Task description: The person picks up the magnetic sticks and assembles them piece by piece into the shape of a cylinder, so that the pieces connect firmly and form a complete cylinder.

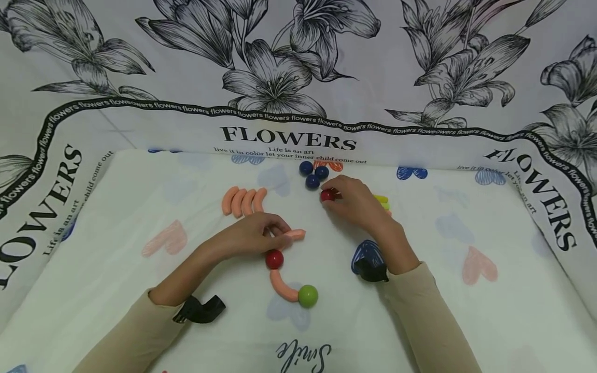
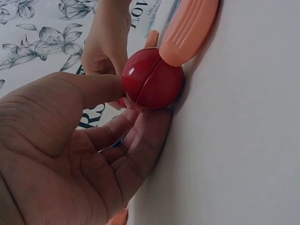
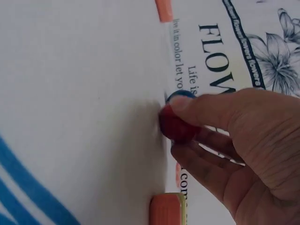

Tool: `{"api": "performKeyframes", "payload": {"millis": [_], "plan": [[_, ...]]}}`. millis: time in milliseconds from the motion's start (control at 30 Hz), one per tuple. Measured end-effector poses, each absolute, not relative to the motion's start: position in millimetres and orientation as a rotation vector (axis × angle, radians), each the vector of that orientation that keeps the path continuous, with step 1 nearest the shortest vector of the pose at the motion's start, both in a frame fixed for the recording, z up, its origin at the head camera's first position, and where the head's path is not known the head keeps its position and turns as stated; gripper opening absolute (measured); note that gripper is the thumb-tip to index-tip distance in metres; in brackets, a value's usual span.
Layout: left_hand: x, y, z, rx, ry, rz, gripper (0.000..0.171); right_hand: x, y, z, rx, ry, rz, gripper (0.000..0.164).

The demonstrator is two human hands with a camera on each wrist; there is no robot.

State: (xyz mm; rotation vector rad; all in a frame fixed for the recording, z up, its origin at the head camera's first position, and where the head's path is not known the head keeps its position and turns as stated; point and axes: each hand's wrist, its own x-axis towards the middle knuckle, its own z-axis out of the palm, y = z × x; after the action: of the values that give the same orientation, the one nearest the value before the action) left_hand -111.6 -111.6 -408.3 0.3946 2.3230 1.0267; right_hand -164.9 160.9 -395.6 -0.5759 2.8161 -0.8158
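My left hand (image 1: 254, 233) pinches a curved orange piece (image 1: 296, 234) between thumb and fingers. Just below that hand, a glossy red ball (image 1: 274, 259) touches another curved orange piece (image 1: 282, 287), whose other end meets a green ball (image 1: 308, 296). In the left wrist view, the seamed red ball (image 2: 152, 78) covers the thumb tip and most of the held piece. My right hand (image 1: 356, 204) pinches a second red ball (image 1: 328, 195) with thumb and fingertips, close to three dark blue balls (image 1: 312, 181).
Several curved orange pieces (image 1: 244, 202) lie side by side beyond the left hand. Yellow-green pieces (image 1: 381, 199) and an orange one show partly behind the right wrist. A white cloth (image 1: 200, 269) printed with hearts and flowers covers the surface.
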Motion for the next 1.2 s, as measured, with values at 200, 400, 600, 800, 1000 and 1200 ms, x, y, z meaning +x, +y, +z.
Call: {"api": "performKeyframes", "payload": {"millis": [200,400,600,800,1000,1200], "plan": [[-111,-115,-403,0.406,2.322,1.028,0.030,-159,153,-389,-0.686,2.730,-0.868,0.036],[-111,-113,-403,0.412,2.324,1.012,0.030,-147,146,-388,-0.721,2.680,-0.930,0.035],[-109,-109,-408,0.412,2.312,1.044,0.029,-130,155,-398,-0.722,2.615,-1.001,0.034],[-109,-109,-409,0.431,2.336,1.041,0.026,-110,164,-407,-0.766,2.581,-1.095,0.032],[-109,-112,-409,0.437,2.332,1.043,0.027,-98,163,-409,-0.787,2.542,-1.137,0.032],[-109,-113,-408,0.436,2.341,1.041,0.027,-95,160,-409,-0.824,2.498,-1.212,0.032]]}}
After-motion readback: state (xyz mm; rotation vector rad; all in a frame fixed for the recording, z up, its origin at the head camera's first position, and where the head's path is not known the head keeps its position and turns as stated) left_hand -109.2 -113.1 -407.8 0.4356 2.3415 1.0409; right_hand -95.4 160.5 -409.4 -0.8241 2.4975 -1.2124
